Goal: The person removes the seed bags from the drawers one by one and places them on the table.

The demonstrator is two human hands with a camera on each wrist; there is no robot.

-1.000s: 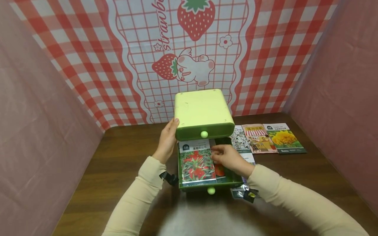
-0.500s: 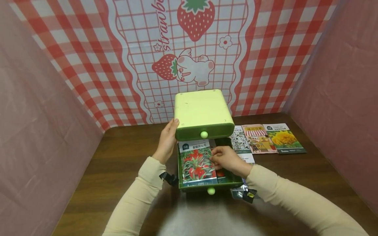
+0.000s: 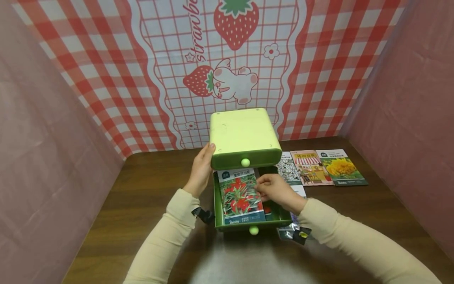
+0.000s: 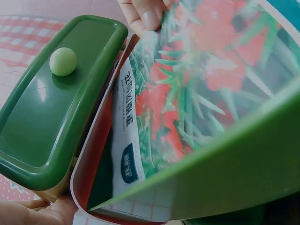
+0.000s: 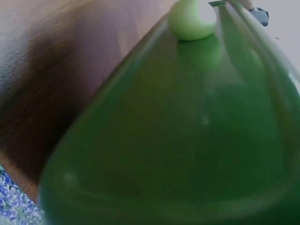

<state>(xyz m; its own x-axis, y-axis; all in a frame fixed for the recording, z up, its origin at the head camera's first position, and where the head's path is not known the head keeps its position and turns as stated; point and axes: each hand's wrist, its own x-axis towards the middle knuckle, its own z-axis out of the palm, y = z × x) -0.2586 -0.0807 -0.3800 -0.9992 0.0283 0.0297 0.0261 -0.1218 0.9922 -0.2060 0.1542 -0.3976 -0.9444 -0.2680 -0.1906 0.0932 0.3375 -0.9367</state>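
A seed packet with red flowers (image 3: 241, 199) lies tilted in the pulled-out lower drawer (image 3: 234, 227) of a small green two-drawer box (image 3: 244, 132). At the packet's right edge, my right hand (image 3: 280, 193) pinches it between thumb and fingers. A second packet (image 3: 268, 213), mostly hidden, shows beneath. My left hand (image 3: 201, 167) rests against the box's left side, its fingers fairly straight. The left wrist view shows the red-flower packet (image 4: 164, 103) close up, beside the shut upper drawer (image 4: 51, 108). Only the drawer front (image 5: 178, 131) fills the right wrist view; that hand is out of sight there.
Right of the box lie several packets: one with white flowers (image 3: 288, 167), one with a striped awning (image 3: 312, 167) and one with yellow flowers (image 3: 342, 167). A purple-flower packet (image 3: 294, 227) is partly under the right arm. Checked cloth (image 3: 326, 71) hangs behind the wooden table (image 3: 142, 213).
The red-flower packet has shifted right and toward the drawer's front, and turned slightly. My right hand has moved a little with it; the left hand and the box stay put.
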